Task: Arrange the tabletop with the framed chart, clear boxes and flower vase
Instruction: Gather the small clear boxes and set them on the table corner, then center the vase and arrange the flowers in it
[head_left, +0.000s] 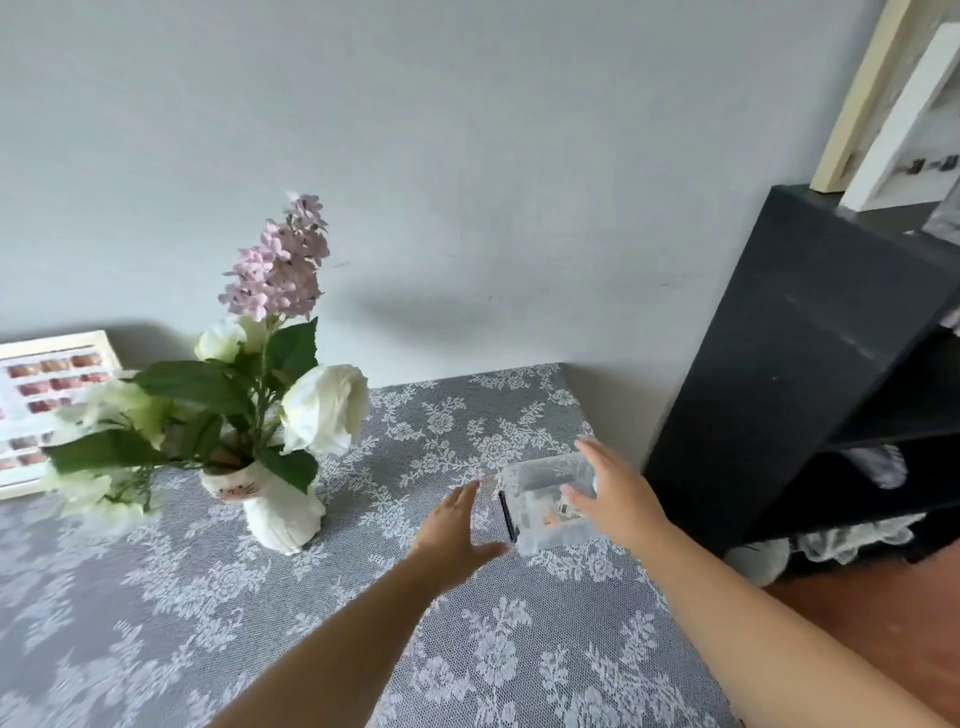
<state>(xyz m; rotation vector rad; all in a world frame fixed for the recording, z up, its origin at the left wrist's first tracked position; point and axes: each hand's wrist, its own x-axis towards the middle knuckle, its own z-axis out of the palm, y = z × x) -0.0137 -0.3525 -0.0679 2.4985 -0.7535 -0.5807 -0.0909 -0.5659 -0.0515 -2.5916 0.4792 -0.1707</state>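
Hands spread either side of the clear box (550, 506) near the worktop's right edge; my left hand (457, 525) apart, right hand (613, 493) touching it, neither gripping; next I close both to place it

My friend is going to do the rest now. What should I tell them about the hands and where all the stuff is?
Left hand: open, empty, just left of the clear box.
Right hand: open, at the box's right side; whether it touches is unclear.
Clear box: on the lace tablecloth, near the table's right edge. Only one box is in view.
Flower vase: upright, left of centre.
Framed chart: far left by the wall, partly behind the flowers.
Done: vase and chart look placed.
Left: probably settle this box and bring any others.
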